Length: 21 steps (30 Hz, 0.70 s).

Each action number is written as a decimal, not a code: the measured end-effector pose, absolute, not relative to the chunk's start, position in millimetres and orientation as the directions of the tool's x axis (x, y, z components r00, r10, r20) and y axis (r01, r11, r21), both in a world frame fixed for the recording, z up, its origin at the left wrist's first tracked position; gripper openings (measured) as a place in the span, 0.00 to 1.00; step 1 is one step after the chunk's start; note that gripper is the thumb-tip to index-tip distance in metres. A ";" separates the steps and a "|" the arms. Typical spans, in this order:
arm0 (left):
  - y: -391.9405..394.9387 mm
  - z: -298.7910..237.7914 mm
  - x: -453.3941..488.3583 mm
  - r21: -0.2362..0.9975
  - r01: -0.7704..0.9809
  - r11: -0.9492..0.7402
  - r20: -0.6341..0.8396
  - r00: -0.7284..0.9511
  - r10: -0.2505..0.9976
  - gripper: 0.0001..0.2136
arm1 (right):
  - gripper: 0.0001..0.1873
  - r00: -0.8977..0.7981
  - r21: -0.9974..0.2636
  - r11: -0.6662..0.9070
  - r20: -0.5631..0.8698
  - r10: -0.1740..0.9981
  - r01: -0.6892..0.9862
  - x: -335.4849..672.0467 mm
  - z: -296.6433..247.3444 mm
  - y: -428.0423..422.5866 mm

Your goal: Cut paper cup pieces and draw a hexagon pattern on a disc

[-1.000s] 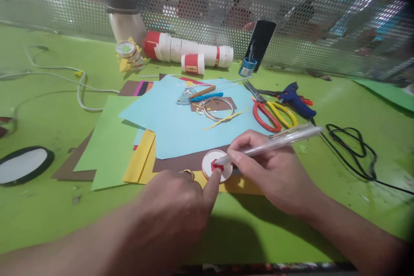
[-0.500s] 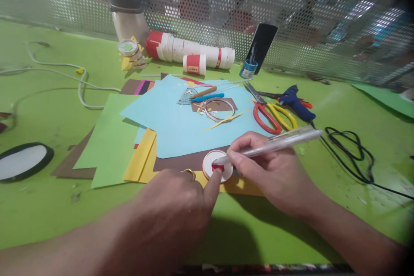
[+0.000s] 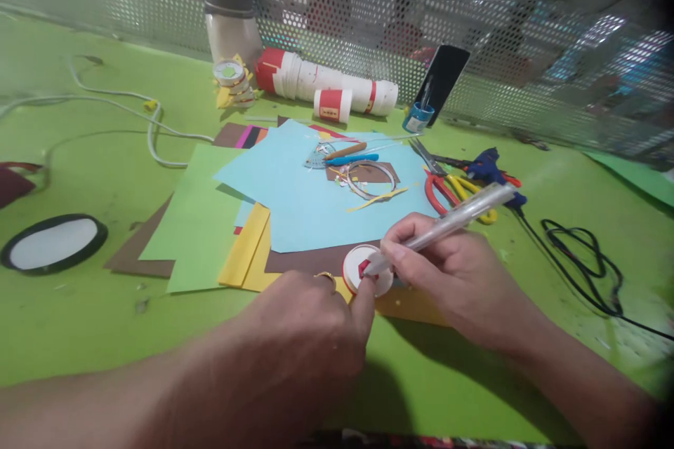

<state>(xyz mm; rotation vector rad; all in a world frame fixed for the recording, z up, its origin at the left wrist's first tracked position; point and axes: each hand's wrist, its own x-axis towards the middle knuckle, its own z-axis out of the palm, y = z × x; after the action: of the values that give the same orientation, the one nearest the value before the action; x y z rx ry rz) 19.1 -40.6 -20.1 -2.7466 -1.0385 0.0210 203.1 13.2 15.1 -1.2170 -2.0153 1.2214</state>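
My left hand [image 3: 308,330], a ring on one finger, has its index finger pressed on a small red paper piece [image 3: 363,267]. That piece lies on a round white disc [image 3: 352,269] with a raised rim and red edge; the other fingers curl under and the thumb is hidden. In my right hand [image 3: 447,270] is a clear-barrelled pen [image 3: 463,212], closed in the fingers, its tip at the red piece beside my left fingertip. Beneath the disc are sheets of yellow paper [image 3: 255,252] and brown paper [image 3: 305,261].
Light blue paper [image 3: 295,214] bears a blue pen [image 3: 352,160], a ring [image 3: 396,186] and scraps. Scissors [image 3: 439,179] and a blue glue gun [image 3: 489,165] with a black cord [image 3: 584,252] lie right. White cups [image 3: 316,78] and a perforated screen [image 3: 363,21] are behind.
The view has shifted slightly, so everything sits further right. The pen is tilted more steeply, and its tip has moved across the red piece. My left index finger stays pressed on it.
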 end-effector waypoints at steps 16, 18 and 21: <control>-41.3 -30.9 16.8 -0.179 0.667 -0.723 0.142 0.745 0.652 0.25 | 0.09 -0.496 -0.865 0.200 -0.064 0.866 0.460 201.8 15.5 13.7; -41.2 -32.5 16.5 -0.174 0.668 -0.724 0.147 0.744 0.651 0.27 | 0.09 -0.496 -0.866 0.201 -0.062 0.866 0.459 201.9 15.6 13.8; -42.6 -32.9 15.7 -0.162 0.661 -0.733 0.142 0.750 0.646 0.27 | 0.10 -0.496 -0.862 0.209 -0.056 0.866 0.462 201.7 15.7 13.7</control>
<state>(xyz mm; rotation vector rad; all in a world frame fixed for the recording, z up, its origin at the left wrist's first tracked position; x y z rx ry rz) 15.7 -42.6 -32.9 -2.7471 -1.0378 -0.1118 201.7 13.7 15.7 -1.2305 -2.0470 1.2178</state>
